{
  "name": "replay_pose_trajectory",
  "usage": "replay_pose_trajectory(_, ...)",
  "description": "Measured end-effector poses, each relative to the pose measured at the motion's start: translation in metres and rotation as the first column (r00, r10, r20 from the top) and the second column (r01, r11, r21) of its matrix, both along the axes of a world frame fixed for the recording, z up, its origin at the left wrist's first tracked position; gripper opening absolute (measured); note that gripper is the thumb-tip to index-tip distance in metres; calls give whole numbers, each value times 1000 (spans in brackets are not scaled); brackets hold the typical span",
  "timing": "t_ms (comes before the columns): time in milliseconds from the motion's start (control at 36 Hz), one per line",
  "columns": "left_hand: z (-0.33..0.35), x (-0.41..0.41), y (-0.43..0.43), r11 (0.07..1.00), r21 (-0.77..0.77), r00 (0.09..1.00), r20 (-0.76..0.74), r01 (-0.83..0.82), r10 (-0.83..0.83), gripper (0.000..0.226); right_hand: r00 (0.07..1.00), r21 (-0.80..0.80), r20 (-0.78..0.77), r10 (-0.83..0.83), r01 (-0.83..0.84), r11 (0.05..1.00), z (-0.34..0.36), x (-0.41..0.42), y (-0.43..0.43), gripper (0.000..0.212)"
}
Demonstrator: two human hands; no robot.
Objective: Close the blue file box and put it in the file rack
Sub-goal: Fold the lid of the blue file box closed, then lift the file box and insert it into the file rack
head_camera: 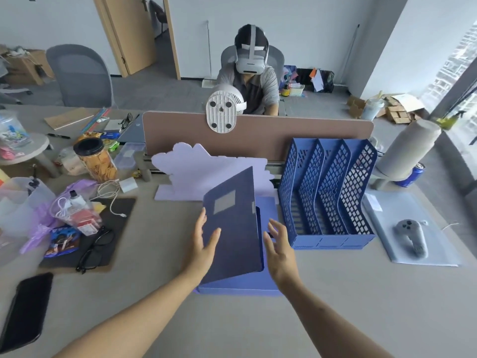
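Note:
The blue file box (240,286) lies flat on the desk in front of me. Its dark blue lid (232,228) stands half raised, tilted over the base. My left hand (204,246) rests flat against the lid's outer face, fingers spread. To the right of the lid, my right hand (280,250) hovers over the box's open side with fingers apart and holds nothing. The blue mesh file rack (327,195) with three slots stands just right of the box, its slots empty.
Behind the box leans a pale purple foam shape (196,164) against a brown divider (258,135). Glasses (95,249) on a dark mat, a snack jar (96,158), bags and a phone (24,311) crowd the left. A grey controller (413,239) lies right. A person sits opposite.

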State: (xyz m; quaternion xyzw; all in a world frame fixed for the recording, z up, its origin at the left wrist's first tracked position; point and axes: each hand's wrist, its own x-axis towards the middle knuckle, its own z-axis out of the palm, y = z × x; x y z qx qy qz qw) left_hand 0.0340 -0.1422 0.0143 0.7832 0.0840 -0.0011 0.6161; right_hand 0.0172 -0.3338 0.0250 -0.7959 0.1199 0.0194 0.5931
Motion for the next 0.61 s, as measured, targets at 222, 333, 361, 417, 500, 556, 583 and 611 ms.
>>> replay_pose_trajectory(222, -37, 38, 26, 932, 357, 940, -335, 61, 67, 78, 996, -37, -94, -6, 2, 999, -17, -7, -10, 46)
replay_pose_trajectory(333, -40, 41, 16, 957, 273, 908, -417, 96, 28, 78, 994, -157, -109, 3, -20, 987, -26, -15, -19, 51)
replay_pose_trajectory(361, -40, 41, 12, 966, 239, 905, -426, 100, 11, 78, 993, -167, -115, -15, -5, 986, -29, -16, -21, 52)
replay_pose_trajectory(417, -43, 39, 4, 975, 190, 894, -448, 119, -22, 80, 990, -172, -137, -46, 22, 985, -35, -17, -24, 52)
replay_pose_trajectory(500, -55, 37, -2, 960, 219, 878, -477, 172, -49, 88, 984, -144, -161, -73, 50, 988, -43, -18, -29, 50)
replay_pose_trajectory(556, -61, 35, -3, 941, 264, 870, -489, 212, -58, 93, 982, -125, -170, -86, 65, 990, -45, -17, -33, 49)
replay_pose_trajectory(583, -63, 34, -3, 929, 287, 870, -488, 232, -67, 96, 979, -123, -186, -85, 63, 990, -45, -16, -36, 49)
replay_pose_trajectory(611, -64, 33, -4, 916, 312, 871, -486, 253, -75, 98, 975, -118, -209, -81, 57, 991, -45, -14, -38, 50)
